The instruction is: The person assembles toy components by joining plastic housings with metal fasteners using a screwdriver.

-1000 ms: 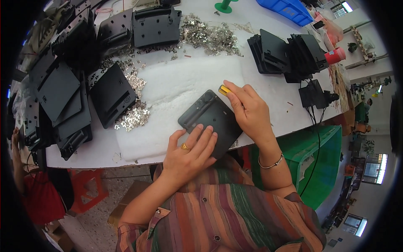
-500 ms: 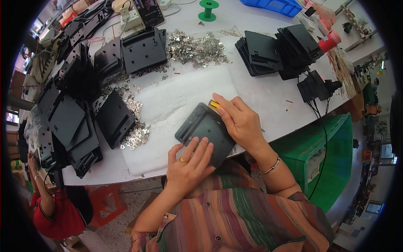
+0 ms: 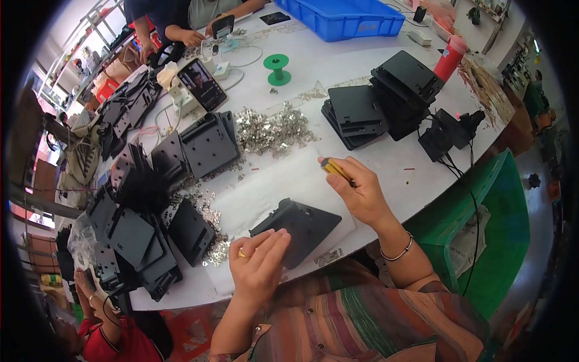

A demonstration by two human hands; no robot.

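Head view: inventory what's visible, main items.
panel: 1, black, over pad
tool: 1, yellow, right hand
pad: 1, white, on table
spare panels: many, black, both sides
metal pieces: many, silver, table middle
spool: 1, green, far side
bin: 1, blue, far edge
tumbler: 1, red, far right
phone: 1, black, far left
crate: 1, green, lower right
co-workers: several; red, grey, navy clothes; far, left
left hand: 1, bare, on panel
right hand: 1, bare, around tool

Matt plastic panel [image 3: 312,232], glossy metal pieces [image 3: 271,131]
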